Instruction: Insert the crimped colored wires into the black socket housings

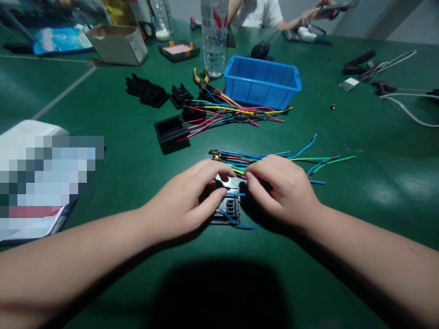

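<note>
A black connector block [229,205] is gripped on the tabletop [360,183] by the left hand [192,196]; a blue wire [236,194] is pinched by the right hand [277,187].

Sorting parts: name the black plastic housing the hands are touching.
The black plastic housing nearest the camera, between left hand and right hand; others lie untouched farther back.

Your left hand [192,194] and right hand [281,189] meet in the middle, near you, palms down, with the fingertips almost touching. On both, the fingers curl inward and pinch against the thumbs. Your left forearm [85,246] angles in from the near left and your right forearm [370,246] from the near right, both bare.
</note>
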The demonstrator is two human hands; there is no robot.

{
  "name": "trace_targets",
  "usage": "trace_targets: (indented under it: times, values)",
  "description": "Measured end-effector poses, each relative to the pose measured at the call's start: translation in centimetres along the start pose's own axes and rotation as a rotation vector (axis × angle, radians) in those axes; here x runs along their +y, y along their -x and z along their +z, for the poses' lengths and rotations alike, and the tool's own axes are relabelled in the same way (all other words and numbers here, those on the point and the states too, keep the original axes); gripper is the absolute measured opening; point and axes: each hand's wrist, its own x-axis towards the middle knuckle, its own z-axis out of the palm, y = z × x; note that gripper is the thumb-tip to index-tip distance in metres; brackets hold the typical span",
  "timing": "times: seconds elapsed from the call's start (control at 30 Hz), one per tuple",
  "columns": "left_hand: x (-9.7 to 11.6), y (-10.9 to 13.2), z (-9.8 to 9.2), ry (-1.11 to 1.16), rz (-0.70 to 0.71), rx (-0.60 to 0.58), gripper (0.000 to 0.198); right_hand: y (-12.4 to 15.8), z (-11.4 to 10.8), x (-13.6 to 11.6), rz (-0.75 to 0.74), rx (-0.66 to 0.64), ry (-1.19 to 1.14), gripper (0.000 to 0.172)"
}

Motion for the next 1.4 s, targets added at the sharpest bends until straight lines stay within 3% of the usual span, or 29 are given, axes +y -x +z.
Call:
trace_targets:
  times: [0.17, 0.37, 0.67, 0.77, 0.9, 1.0, 1.13, 1.4]
  values:
    - [-0.1, 0.0, 0.0, 0.019, -0.027, -0.023, 0.026, 0.0, 0.1, 0.4, 0.057, 0.053, -0.062, 0.016]
    - [-0.6, -0.2, 0.1, -0.095, 0.150, -0.165, 0.026, 0.0, 0.6, 0.8, 0.125, -0.019, 0.000, 0.017]
    - [-0.6, -0.1, 0.1, -0.067, 0.150, -0.158, 0.024, 0.0, 0.7, 0.7, 0.113, -0.045, -0.057, 0.019]
    - [-0.4, -0.2, 0.0, -0.022, 0.097, -0.106, 0.018, -0.1, 0.6, 0.6, 0.081, -0.041, -0.075, 0.020]
    - [-0.6, -0.2, -0.1, 0.051, -0.042, 0.087, 0.008, -0.1, 0.3, 0.3, 0.039, -0.007, -0.066, 0.020]
    - [-1.0, -0.3, 0.1, 0.093, -0.159, 0.201, 0.011, -0.2, 0.1, 0.1, -0.012, 0.021, -0.089, 0.020]
    - [-1.2, -0.5, 0.2, 0.113, -0.241, 0.218, 0.019, -0.1, -0.1, -0.1, -0.071, 0.034, -0.147, 0.019]
    - [-0.8, -0.6, 0.0, 0.183, -0.253, 0.172, 0.010, 0.0, -0.2, -0.1, -0.085, 0.015, -0.181, 0.017]
